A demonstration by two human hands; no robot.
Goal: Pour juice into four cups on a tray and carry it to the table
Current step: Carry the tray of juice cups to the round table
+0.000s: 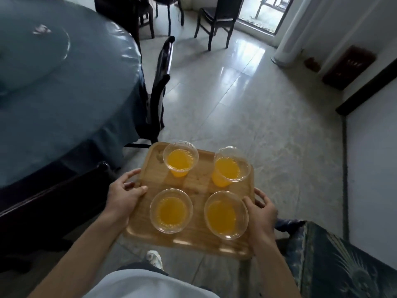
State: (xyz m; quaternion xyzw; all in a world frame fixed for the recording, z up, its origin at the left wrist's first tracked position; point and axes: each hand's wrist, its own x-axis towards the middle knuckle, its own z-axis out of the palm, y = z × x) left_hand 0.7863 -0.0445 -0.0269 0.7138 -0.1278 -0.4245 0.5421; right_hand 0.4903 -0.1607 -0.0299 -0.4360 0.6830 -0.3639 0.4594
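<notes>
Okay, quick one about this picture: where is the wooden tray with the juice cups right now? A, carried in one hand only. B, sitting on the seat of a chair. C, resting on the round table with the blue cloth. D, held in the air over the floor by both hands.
D: the left hand and the right hand grip opposite edges of the wooden tray, which is over the tiled floor, clear of the round table.

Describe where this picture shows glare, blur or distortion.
Head view: daylight glares on the floor tiles; the round table is blurred and bent by the wide lens; the tray, cups, left hand and right hand look fairly sharp.
</notes>
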